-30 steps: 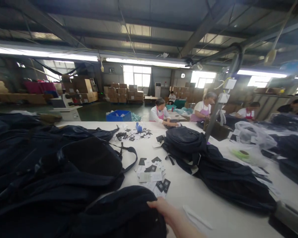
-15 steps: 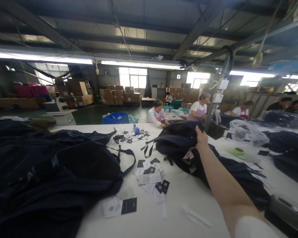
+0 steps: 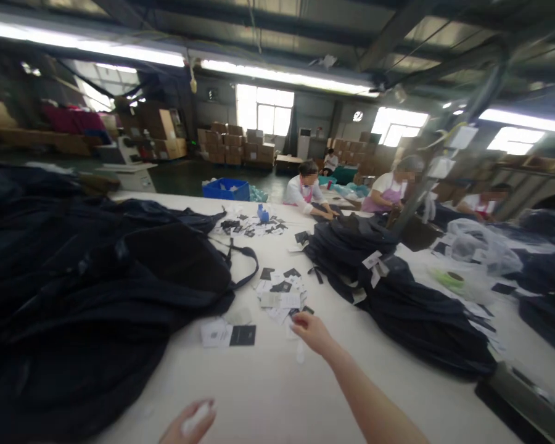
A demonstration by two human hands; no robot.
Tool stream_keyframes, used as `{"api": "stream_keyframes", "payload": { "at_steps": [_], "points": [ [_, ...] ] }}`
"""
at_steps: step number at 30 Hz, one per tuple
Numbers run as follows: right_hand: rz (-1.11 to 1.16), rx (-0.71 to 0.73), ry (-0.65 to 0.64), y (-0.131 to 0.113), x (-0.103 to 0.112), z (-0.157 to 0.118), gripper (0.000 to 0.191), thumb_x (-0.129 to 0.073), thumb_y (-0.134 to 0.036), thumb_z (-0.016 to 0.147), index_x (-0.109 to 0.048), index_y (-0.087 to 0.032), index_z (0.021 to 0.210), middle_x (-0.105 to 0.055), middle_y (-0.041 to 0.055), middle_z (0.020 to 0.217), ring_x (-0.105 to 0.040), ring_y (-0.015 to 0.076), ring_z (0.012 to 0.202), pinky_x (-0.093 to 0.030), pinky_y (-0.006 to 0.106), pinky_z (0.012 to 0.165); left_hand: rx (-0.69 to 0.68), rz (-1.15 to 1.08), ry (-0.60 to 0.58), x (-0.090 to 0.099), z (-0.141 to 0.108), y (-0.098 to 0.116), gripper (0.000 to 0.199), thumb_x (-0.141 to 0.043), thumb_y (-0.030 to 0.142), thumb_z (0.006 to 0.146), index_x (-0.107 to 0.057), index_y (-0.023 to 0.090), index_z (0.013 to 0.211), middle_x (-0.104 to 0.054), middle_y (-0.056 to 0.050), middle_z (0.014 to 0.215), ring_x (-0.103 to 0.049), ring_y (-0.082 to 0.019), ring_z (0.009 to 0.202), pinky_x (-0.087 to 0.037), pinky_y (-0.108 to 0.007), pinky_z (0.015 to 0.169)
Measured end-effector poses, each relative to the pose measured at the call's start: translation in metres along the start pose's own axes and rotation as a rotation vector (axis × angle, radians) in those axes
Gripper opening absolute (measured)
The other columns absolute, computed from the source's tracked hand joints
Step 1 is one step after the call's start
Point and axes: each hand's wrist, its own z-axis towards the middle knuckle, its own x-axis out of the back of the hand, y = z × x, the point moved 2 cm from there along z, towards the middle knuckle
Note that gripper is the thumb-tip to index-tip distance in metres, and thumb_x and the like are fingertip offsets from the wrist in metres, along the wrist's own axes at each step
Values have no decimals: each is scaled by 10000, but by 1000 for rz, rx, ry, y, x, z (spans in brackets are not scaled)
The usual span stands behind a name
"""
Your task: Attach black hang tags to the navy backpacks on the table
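Observation:
My right hand (image 3: 311,332) is at the near edge of a pile of black and white paper tags (image 3: 280,299), its fingers curled together; what lies between them is hidden. At the bottom edge my left hand (image 3: 189,424) is partly in view and blurred, closed around a small white object (image 3: 197,417) whose kind I cannot make out. Left of the pile lie a white card (image 3: 214,333) and a black card (image 3: 243,335). Dark backpacks (image 3: 176,259) are heaped on the left. Another stack of dark bags (image 3: 416,320) lies on the right, with white tags (image 3: 374,265) on it.
Farther up the white table (image 3: 268,394) are more scattered tags (image 3: 250,226) and a small blue object (image 3: 263,214). A metal post (image 3: 416,203), clear plastic bags (image 3: 478,246) and a green tape roll (image 3: 451,280) stand right. Co-workers (image 3: 305,188) are across the table.
My right hand has let go of the dark bag on the right and moved down-left to the tags. The bag lies flatter. My left hand has come into view. The camera view has tilted down.

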Motion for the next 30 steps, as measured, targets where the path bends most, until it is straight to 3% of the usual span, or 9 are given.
{"api": "stream_keyframes", "payload": {
  "at_steps": [3, 6, 8, 12, 18, 22, 26, 30],
  "points": [
    [80, 28, -384, -8, -76, -53, 279, -681, -358, 743, -716, -190, 963, -732, 48, 897, -671, 207, 833, -519, 335, 803, 56, -713, -42, 0, -14, 33, 536, -716, 504, 717, -625, 161, 1118, -684, -104, 1118, -637, -280, 1017, -543, -375, 810],
    [186, 48, -602, -27, -111, -82, 377, -575, -458, 836, -653, -166, 1060, -717, 50, 883, -662, 181, 763, -518, 307, 712, -2, -1034, -13, 4, -14, 57, 575, -804, 450, 633, -620, 105, 1054, -684, -100, 935, -642, -179, 771, -505, -273, 684],
    [185, 64, -633, -37, -123, -89, 366, -561, -496, 842, -640, -159, 963, -694, 36, 787, -631, 160, 667, -483, 272, 619, -27, -1144, -4, 4, -13, 61, 570, -817, 408, 622, -603, 118, 1062, -667, -70, 891, -626, -155, 723, -491, -263, 670],
    [157, 4, -554, -41, -133, -95, 397, -600, -580, 784, -600, -183, 777, -636, 8, 629, -562, 144, 543, -425, 250, 522, -63, -1194, -8, -6, -22, 54, 548, -795, 329, 639, -571, 134, 1099, -650, -62, 918, -622, -152, 734, -481, -267, 680],
    [249, -99, -433, -31, -129, -98, 485, -630, -665, 698, -604, -189, 614, -582, 3, 549, -484, 128, 486, -403, 255, 499, -56, -1022, -35, -22, -30, 41, 412, -669, 223, 697, -578, 133, 1088, -645, -36, 825, -600, -133, 676, -459, -246, 632],
    [367, -125, -254, -22, -120, -91, 386, -691, -557, 708, -676, -171, 712, -640, 15, 678, -553, 147, 642, -456, 255, 602, -10, -794, -43, -23, -33, 31, 397, -602, 153, 644, -593, 147, 1041, -628, -2, 738, -561, -114, 590, -408, -211, 552],
    [723, -271, 12, -12, -107, -77, 294, -758, -406, 679, -665, -178, 840, -692, 18, 880, -624, 144, 825, -508, 247, 754, 4, -555, -147, -25, -50, 21, 227, -563, 135, 584, -640, 142, 797, -588, 21, 636, -460, -87, 496, -302, -197, 472],
    [822, -317, 92, -1, -88, -57, 261, -722, -334, 661, -582, -202, 837, -665, -11, 799, -642, 148, 756, -536, 276, 700, 87, -573, -289, -35, -69, 3, 245, -521, 164, 570, -664, 149, 768, -581, 24, 597, -411, -91, 470, -258, -215, 468]
  ]
}}
